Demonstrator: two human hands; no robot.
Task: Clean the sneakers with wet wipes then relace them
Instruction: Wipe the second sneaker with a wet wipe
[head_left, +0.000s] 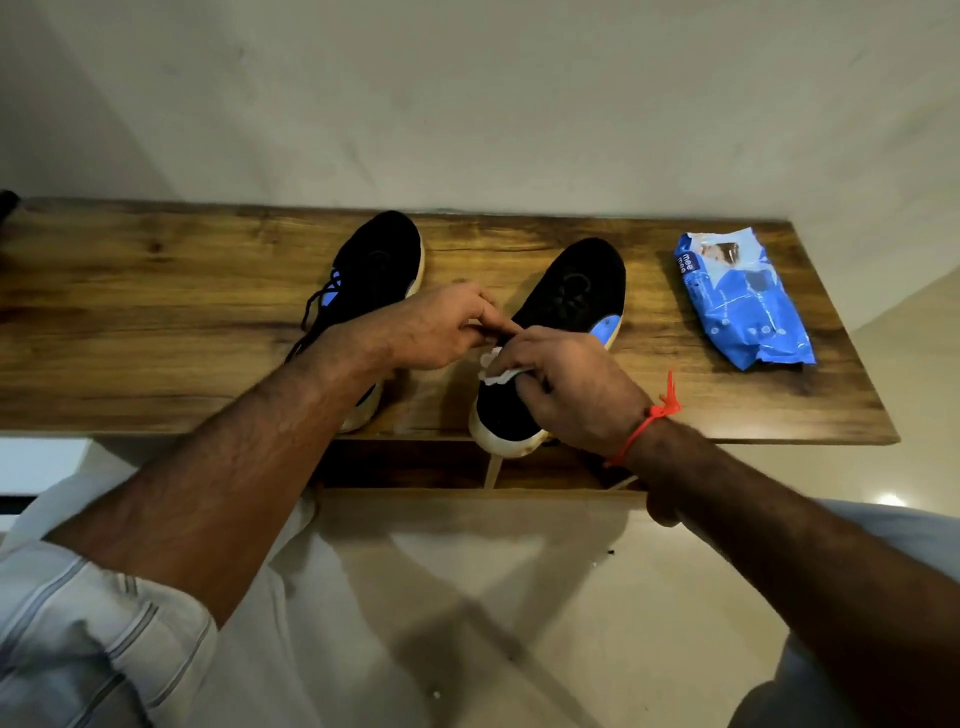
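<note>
Two black sneakers with blue patches and pale soles stand on a wooden shelf (156, 322), toes toward the wall. The left sneaker (379, 270) has loose dark laces trailing at its side. The right sneaker (571, 301) sits with its heel at the shelf's front edge. My right hand (571, 389) rests over this shoe's opening and grips a crumpled white wet wipe (496, 369). My left hand (441, 332) reaches across and pinches something small at the shoe's tongue area, which my fingers hide.
A blue pack of wet wipes (743, 301) lies on the shelf's right end. A wall stands right behind the shelf. Open compartments (415, 465) sit below its front edge, and pale tiled floor (493, 597) lies beneath.
</note>
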